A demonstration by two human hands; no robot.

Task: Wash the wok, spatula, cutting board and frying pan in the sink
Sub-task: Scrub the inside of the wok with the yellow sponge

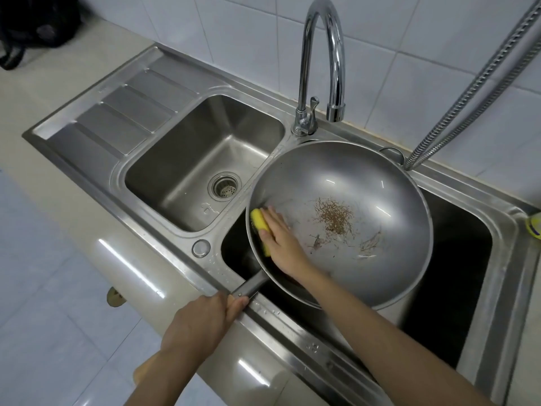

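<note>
A steel wok (351,218) sits tilted over the sink's (181,112) right basin, its dark handle (248,285) pointing to the front rim, where the left hand (202,323) is closed around it. The right hand (281,244) presses a yellow sponge (259,230) flat against the wok's smooth left wall, beside brown residue (333,218). The chrome faucet (322,68) arches behind.

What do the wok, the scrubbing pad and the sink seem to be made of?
The wok looks like brushed steel or aluminium: matte grey with soft light reflections and brown residue. Its handle looks like dark metal, though that is unclear. The sponge under the right hand looks like soft yellow foam. The sink appears to be satin stainless steel with pressed drainer ribs.
</note>
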